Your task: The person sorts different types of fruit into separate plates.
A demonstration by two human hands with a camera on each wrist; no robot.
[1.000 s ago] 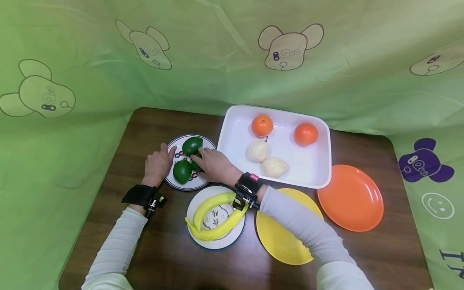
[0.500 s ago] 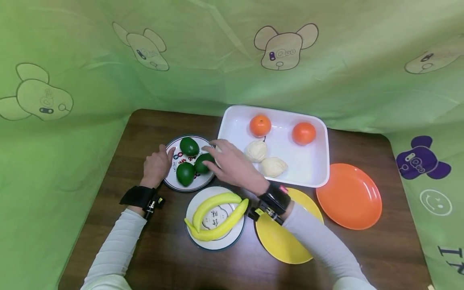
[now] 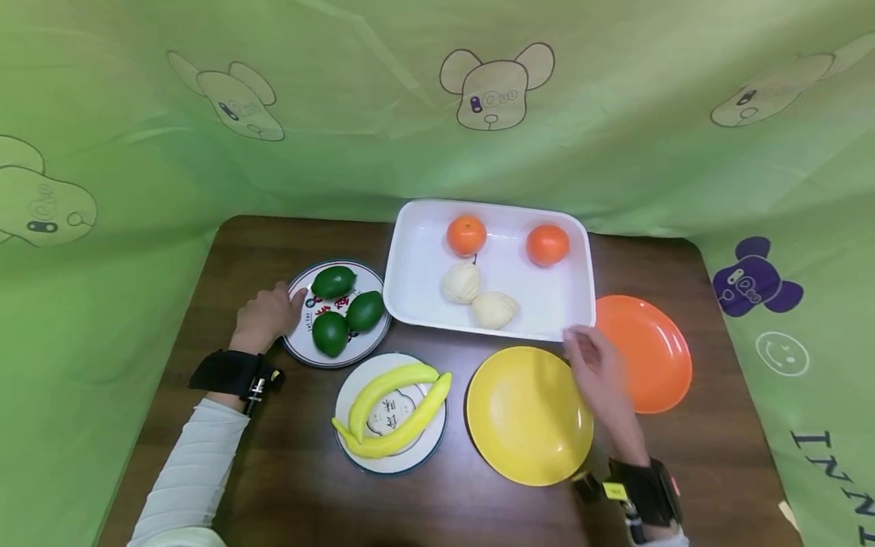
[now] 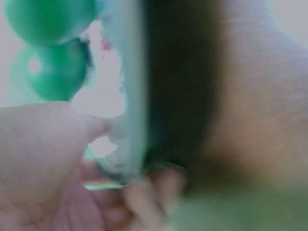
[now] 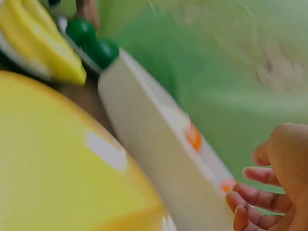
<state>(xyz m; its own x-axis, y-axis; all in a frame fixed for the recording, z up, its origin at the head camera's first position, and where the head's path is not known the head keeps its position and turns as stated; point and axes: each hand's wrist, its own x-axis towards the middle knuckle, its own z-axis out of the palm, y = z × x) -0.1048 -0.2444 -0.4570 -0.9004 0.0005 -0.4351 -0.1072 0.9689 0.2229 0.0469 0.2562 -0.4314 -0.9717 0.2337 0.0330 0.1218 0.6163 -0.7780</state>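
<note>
My left hand (image 3: 265,315) grips the left rim of a small white patterned plate (image 3: 298,346); in the left wrist view the thumb lies over the rim and the fingers (image 4: 147,199) curl beneath it. Three dark green, lime-like fruits lie on that plate: a back one (image 3: 333,282), a right one (image 3: 365,311) and a front one (image 3: 330,334). My right hand (image 3: 604,380) is over the gap between the yellow plate (image 3: 526,418) and the orange plate (image 3: 649,357), near the tray's front right corner. Its fingers are loosely bent around nothing.
A white tray (image 3: 417,300) at the back holds two orange round fruits (image 3: 466,235) and two pale pear-like fruits (image 3: 495,310). In front, another white plate (image 3: 432,441) bears two bananas (image 3: 403,433). Green cloth (image 3: 328,167) hangs around the table.
My right hand has let go of the right green fruit on the small plate and moved right, past the yellow plate. My left hand stays at the plate's rim. The head view has shifted slightly.
</note>
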